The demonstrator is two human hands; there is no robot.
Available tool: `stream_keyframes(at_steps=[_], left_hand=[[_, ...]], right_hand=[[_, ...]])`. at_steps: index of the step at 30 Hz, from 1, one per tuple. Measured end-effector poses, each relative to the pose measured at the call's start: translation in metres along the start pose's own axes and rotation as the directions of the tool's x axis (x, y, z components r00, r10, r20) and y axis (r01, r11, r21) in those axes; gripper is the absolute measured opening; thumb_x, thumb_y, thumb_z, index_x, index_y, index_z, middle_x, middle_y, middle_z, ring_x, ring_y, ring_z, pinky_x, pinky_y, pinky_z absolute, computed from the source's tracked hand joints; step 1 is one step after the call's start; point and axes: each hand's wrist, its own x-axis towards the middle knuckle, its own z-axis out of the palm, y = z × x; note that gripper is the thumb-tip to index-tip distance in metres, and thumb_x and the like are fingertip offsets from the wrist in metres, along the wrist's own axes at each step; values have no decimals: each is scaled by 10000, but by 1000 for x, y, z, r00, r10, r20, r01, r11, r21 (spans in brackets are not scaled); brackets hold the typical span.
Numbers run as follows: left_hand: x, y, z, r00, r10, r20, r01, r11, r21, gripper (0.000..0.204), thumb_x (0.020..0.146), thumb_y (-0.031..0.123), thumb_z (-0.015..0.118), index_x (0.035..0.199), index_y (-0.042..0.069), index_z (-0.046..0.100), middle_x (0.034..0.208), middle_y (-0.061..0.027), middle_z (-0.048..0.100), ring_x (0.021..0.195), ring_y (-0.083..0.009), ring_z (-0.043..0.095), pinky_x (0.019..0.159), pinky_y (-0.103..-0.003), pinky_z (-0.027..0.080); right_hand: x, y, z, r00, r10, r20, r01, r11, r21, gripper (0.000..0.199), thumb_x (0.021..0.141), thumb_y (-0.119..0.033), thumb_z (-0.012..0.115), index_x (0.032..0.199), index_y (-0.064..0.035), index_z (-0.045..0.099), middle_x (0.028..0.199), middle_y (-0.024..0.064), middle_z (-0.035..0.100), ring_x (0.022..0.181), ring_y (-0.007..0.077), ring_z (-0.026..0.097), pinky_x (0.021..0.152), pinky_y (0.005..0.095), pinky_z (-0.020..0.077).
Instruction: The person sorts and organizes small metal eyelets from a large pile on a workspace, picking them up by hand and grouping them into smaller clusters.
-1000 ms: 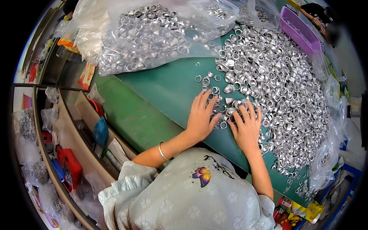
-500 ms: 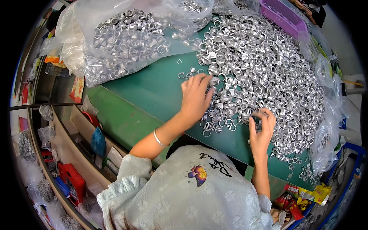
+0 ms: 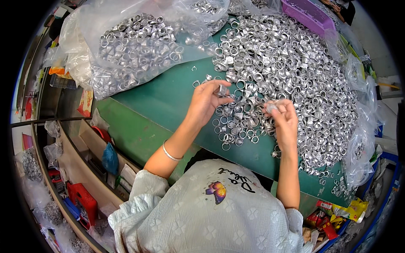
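Silver rings (image 3: 291,71) lay beyond the fingers on a green table (image 3: 168,101); a purple basket (image 3: 310,14) sat farther off.

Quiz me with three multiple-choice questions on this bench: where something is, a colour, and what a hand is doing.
1. Where is the clear bag of metal rings?
A. far left of the table
B. on the floor
C. in the purple basket

2. What colour is the table top?
A. red
B. green
C. white

3. What is the left hand doing?
A. lying flat
B. pinching metal pieces
C. gripping the bag

Answers: 1 A, it lies at the far left; 2 B, bare surface is green; 3 B, fingertips close on small metal pieces.
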Motion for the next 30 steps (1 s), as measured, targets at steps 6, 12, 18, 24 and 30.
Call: stream_keyframes(at_steps=[6,12,18,24,30], left_hand=[[10,-17,2,874,303,379,-465,303,832,127,820,103,606,856,-17,583,756,-90,564,756,-227,590,662,-351,460],[13,-20,29,952,78,295,-281,-150,948,201,721,168,711,758,6,599,761,-156,601,725,-342,587,631,-409,448],[23,-17,24,963,61,261,-266,83,960,221,740,205,701,746,2,616,646,-109,602,605,-244,584,582,-381,465],[9,9,9,973,-183,138,189,982,-29,225,839,184,567,961,-4,558,864,-122,581,644,-137,547,502,-192,410],[-5,8,-11,971,-130,202,13,868,497,158,820,62,562,964,7,589,784,-71,607,629,-126,540,505,-195,402]], right_hand=[[8,-20,1,973,185,-135,-227,866,-445,183,854,-146,538,927,-6,630,729,5,513,643,118,483,571,248,396],[36,2,28,946,-212,247,243,-43,-969,174,715,-160,687,767,-11,615,796,123,567,713,289,587,589,382,462],[42,8,26,896,-173,409,367,-231,-901,89,685,-78,625,670,-3,579,733,113,544,716,288,601,564,413,482],[35,-10,-7,939,-282,199,289,328,-899,88,745,-104,636,768,-21,651,719,90,589,634,241,584,575,359,449],[7,-11,-31,987,63,146,-120,900,419,211,835,-57,493,1024,21,543,821,119,545,466,85,403,353,176,294]])
